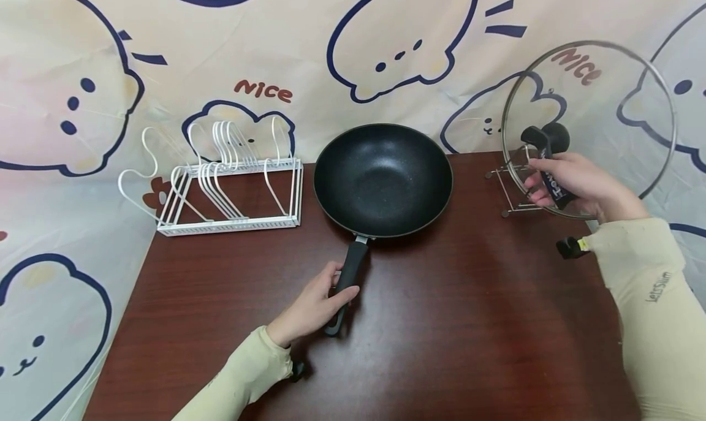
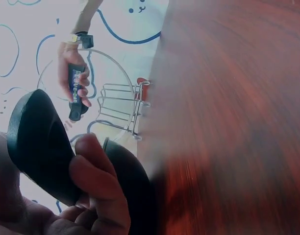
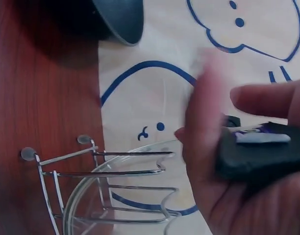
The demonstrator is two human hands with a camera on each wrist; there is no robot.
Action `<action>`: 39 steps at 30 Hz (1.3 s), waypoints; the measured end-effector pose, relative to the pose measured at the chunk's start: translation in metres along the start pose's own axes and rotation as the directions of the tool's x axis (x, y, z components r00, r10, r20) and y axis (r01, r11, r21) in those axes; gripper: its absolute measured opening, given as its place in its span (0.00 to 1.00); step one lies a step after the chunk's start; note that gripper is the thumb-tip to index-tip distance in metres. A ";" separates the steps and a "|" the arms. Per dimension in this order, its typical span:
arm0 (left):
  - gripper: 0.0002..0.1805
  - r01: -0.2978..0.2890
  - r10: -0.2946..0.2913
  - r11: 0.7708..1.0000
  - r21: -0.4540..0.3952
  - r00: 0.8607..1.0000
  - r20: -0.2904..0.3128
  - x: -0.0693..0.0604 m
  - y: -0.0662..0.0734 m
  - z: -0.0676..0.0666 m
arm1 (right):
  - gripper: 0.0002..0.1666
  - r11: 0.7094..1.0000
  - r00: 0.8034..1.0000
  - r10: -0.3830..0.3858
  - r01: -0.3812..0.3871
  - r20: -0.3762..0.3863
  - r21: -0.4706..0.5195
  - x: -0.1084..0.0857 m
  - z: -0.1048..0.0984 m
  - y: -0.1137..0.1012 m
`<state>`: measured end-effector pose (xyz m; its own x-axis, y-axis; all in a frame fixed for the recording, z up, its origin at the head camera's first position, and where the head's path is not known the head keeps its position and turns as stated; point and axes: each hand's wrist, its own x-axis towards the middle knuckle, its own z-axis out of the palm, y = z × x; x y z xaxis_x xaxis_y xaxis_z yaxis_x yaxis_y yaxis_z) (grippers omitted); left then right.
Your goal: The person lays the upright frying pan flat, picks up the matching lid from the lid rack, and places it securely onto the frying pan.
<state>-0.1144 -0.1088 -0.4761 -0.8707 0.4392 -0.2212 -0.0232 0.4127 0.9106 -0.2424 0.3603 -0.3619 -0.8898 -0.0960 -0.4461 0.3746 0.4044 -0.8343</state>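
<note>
A black wok point(image 1: 383, 182) stands at the middle of the table's back part, its handle point(image 1: 352, 265) toward the front. My left hand point(image 1: 314, 304) holds that handle; in the left wrist view its curled fingers point(image 2: 103, 191) lie against the black grip point(image 2: 39, 147). At the right, my right hand point(image 1: 584, 185) grips the black handle point(image 1: 553, 179) of a glass lid point(image 1: 670, 127), which is upright at a small metal wire rack point(image 1: 513, 194). The right wrist view shows the lid's rim point(image 3: 74, 200) among the rack's wires point(image 3: 111, 174); whether it rests on them I cannot tell.
A white rack with curved dividers point(image 1: 228, 226) stands at the back left of the brown table point(image 1: 441, 335). Behind the table hangs a cloth with cartoon drawings point(image 1: 309, 53). Small black devices are on both wrists.
</note>
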 end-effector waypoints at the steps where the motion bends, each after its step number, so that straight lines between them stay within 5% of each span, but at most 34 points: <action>1: 0.22 0.003 -0.003 1.000 -0.001 1.000 -0.003 0.000 0.000 0.000 | 0.21 1.000 1.000 -0.003 0.003 0.003 0.007 0.001 0.000 0.000; 5: 0.20 0.012 -0.012 1.000 0.013 0.999 -0.033 0.000 0.000 0.003 | 0.16 0.998 1.000 -0.006 0.006 0.005 0.064 0.002 0.001 0.000; 15: 0.21 0.033 -0.034 0.999 -0.022 0.999 -0.038 0.001 0.000 0.010 | 0.31 0.987 1.000 -0.007 0.008 -0.004 0.158 0.002 0.006 0.002; 39: 0.18 0.007 -0.005 1.000 0.027 0.998 -0.066 0.003 -0.002 0.012 | 0.25 0.995 0.993 -0.092 0.094 -0.080 0.025 0.000 0.013 0.001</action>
<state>-0.1115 -0.0987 -0.4824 -0.9013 0.3830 -0.2025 -0.0164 0.4369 0.8994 -0.2389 0.3486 -0.3673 -0.9386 -0.0595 -0.3399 0.2954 0.3705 -0.8806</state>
